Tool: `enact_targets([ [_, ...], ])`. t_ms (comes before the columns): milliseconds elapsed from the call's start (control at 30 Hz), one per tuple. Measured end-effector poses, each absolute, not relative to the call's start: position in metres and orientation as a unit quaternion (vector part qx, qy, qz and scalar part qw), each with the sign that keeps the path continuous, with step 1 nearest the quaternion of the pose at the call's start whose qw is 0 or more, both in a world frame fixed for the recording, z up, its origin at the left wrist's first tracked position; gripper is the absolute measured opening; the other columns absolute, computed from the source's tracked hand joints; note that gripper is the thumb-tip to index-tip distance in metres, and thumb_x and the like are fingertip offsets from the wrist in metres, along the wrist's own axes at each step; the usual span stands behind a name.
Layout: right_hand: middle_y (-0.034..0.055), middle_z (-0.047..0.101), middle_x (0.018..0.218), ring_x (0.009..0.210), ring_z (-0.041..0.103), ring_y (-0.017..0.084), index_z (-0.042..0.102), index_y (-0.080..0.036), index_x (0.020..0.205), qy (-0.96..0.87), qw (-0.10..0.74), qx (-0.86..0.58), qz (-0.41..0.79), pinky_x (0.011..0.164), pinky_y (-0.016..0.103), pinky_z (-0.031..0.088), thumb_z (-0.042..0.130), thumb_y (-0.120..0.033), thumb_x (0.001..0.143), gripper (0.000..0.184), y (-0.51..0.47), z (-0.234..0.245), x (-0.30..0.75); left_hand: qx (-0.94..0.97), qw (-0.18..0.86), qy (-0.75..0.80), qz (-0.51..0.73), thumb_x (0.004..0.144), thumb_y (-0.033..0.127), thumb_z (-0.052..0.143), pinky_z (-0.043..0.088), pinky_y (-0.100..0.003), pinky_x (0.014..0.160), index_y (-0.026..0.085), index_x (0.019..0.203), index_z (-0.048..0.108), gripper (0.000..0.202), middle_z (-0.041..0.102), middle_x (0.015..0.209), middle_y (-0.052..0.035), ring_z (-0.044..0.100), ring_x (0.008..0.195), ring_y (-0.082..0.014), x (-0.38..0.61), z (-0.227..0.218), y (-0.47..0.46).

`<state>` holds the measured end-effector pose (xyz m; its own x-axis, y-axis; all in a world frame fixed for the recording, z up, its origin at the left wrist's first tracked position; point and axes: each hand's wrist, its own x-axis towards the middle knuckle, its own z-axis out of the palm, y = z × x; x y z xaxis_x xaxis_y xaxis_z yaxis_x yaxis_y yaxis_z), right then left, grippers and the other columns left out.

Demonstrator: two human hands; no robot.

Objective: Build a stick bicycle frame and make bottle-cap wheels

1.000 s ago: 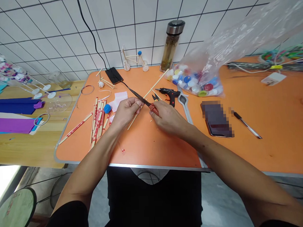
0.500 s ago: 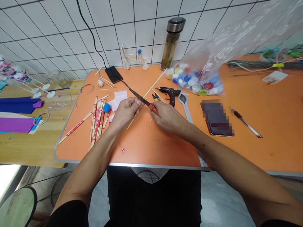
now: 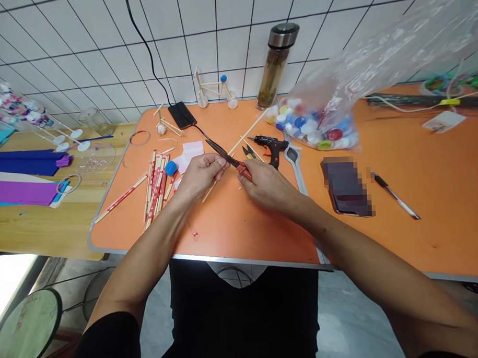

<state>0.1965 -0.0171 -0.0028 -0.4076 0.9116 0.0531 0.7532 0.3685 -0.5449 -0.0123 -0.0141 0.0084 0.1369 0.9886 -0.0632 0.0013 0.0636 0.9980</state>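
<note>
You've got your right hand (image 3: 267,187) pinched narrow on a red-handled long-nose tool (image 3: 238,166), and your left hand (image 3: 199,175) closed around a thin wooden stick (image 3: 246,133) that crosses it (can't tell if they touch). Hot glue gun (image 3: 271,148) sits at your 1 o'clock, loose sticks (image 3: 155,190) at 9.

bright even light, soft shadow under right hand (image 3: 268,188), edges bent wide-angle
</note>
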Motion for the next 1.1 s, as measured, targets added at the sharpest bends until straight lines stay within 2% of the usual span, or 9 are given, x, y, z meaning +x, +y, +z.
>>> enact_targets([
  [100, 0.0176, 0.077, 0.119, 0.106, 0.068, 0.032, 0.064, -0.019, 0.110, -0.809, 0.174, -0.515, 0.223, 0.082, 0.040, 0.043, 0.049, -0.029, 0.113, 0.019, -0.019, 0.001, 0.196, 0.499, 0.565, 0.484, 0.445, 0.072, 0.058, 0.096, 0.013, -0.026, 0.047, 0.018, 0.078, 0.070, 0.049, 0.050, 0.056, 0.0049, 0.031, 0.046, -0.0065, -0.010, 0.011, -0.017],
  [333, 0.0173, 0.073, 0.129, 0.117, 0.068, 0.034, 0.068, -0.018, 0.122, -0.819, 0.181, -0.502, 0.212, 0.085, 0.040, 0.043, 0.049, -0.030, 0.114, 0.024, -0.021, 0.002, 0.195, 0.480, 0.608, 0.472, 0.422, 0.076, 0.048, 0.094, 0.011, -0.023, 0.046, 0.016, 0.081, 0.072, 0.040, 0.052, 0.056, 0.0043, 0.029, 0.044, -0.0050, -0.018, 0.014, -0.014],
  [500, 0.0166, 0.074, 0.120, 0.108, 0.069, 0.031, 0.067, -0.016, 0.115, -0.820, 0.171, -0.507, 0.203, 0.083, 0.039, 0.043, 0.048, -0.025, 0.114, 0.021, -0.021, -0.002, 0.195, 0.466, 0.645, 0.463, 0.389, 0.072, 0.048, 0.096, 0.009, -0.023, 0.044, 0.016, 0.086, 0.074, 0.042, 0.053, 0.055, 0.0046, 0.025, 0.043, -0.0044, -0.021, 0.015, -0.013],
  [567, 0.0167, 0.074, 0.122, 0.111, 0.070, 0.031, 0.068, -0.015, 0.118, -0.822, 0.164, -0.507, 0.200, 0.087, 0.039, 0.044, 0.048, -0.024, 0.115, 0.022, -0.022, 0.002, 0.197, 0.479, 0.623, 0.471, 0.400, 0.071, 0.049, 0.096, 0.011, -0.023, 0.044, 0.016, 0.085, 0.073, 0.042, 0.053, 0.055, 0.0043, 0.028, 0.043, -0.0051, -0.021, 0.016, -0.014],
  [667, 0.0159, 0.075, 0.135, 0.120, 0.071, 0.032, 0.069, -0.017, 0.132, -0.819, 0.144, -0.514, 0.213, 0.089, 0.038, 0.044, 0.048, -0.024, 0.115, 0.027, -0.027, 0.014, 0.206, 0.493, 0.548, 0.503, 0.451, 0.076, 0.047, 0.092, 0.014, -0.024, 0.044, 0.017, 0.084, 0.074, 0.036, 0.053, 0.056, 0.0043, 0.030, 0.044, -0.0062, -0.028, 0.018, -0.010],
  [767, 0.0124, 0.077, 0.140, 0.118, 0.073, 0.030, 0.069, -0.021, 0.134, -0.821, 0.068, -0.525, 0.215, 0.083, 0.036, 0.042, 0.047, -0.025, 0.117, 0.028, -0.034, 0.026, 0.219, 0.496, 0.442, 0.535, 0.522, 0.083, 0.038, 0.082, 0.015, -0.026, 0.046, 0.018, 0.083, 0.074, 0.022, 0.053, 0.058, 0.0042, 0.029, 0.046, -0.0071, -0.040, 0.020, -0.005],
  [967, 0.0114, 0.079, 0.120, 0.112, 0.075, 0.033, 0.078, -0.020, 0.124, -0.886, -0.064, -0.443, 0.122, 0.082, 0.038, 0.043, 0.067, -0.032, 0.111, 0.021, -0.044, 0.024, 0.230, 0.555, 0.405, 0.534, 0.492, 0.088, 0.035, 0.074, 0.025, -0.027, 0.054, 0.019, 0.081, 0.074, 0.018, 0.056, 0.062, 0.0020, 0.041, 0.057, -0.0110, -0.046, 0.022, -0.004],
  [1033, 0.0092, 0.080, 0.119, 0.111, 0.076, 0.032, 0.081, -0.022, 0.126, -0.898, -0.034, -0.422, 0.116, 0.081, 0.038, 0.044, 0.075, -0.035, 0.107, 0.024, -0.044, 0.023, 0.229, 0.580, 0.395, 0.532, 0.475, 0.089, 0.036, 0.073, 0.030, -0.028, 0.057, 0.019, 0.080, 0.072, 0.020, 0.054, 0.063, 0.0025, 0.042, 0.058, -0.0115, -0.042, 0.021, -0.007],
  [1100, 0.0081, 0.082, 0.119, 0.109, 0.076, 0.029, 0.082, -0.024, 0.127, -0.891, 0.070, -0.440, 0.088, 0.080, 0.037, 0.045, 0.071, -0.035, 0.110, 0.024, -0.043, 0.023, 0.227, 0.607, 0.388, 0.530, 0.449, 0.091, 0.039, 0.072, 0.031, -0.028, 0.060, 0.020, 0.075, 0.067, 0.025, 0.050, 0.062, 0.0032, 0.041, 0.059, -0.0115, -0.037, 0.019, -0.009],
])
